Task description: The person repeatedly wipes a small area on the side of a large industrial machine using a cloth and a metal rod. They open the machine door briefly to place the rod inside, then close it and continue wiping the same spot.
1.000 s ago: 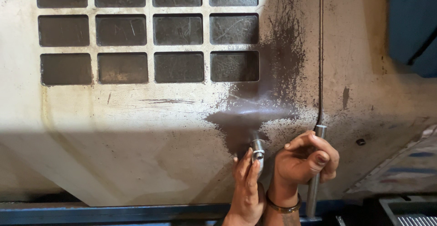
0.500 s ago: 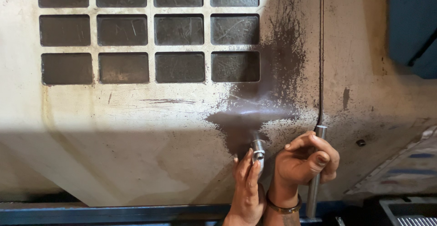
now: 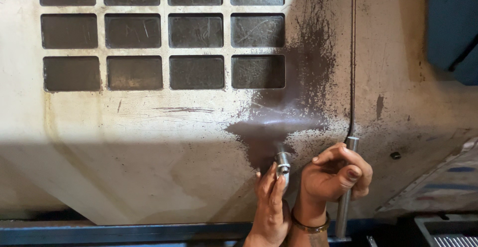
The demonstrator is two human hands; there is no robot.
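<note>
Metal nozzle (image 3: 283,161) pinched in the left hand (image 3: 271,204), right hand (image 3: 334,175) gripping the wand (image 3: 346,187): loosened grip could misdirect spray across the panel (image 3: 149,127).

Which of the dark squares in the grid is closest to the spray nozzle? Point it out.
The square at the right end of the bottom row. It sits just above the nozzle held in the left hand, bordering the dark wet patch.
</note>
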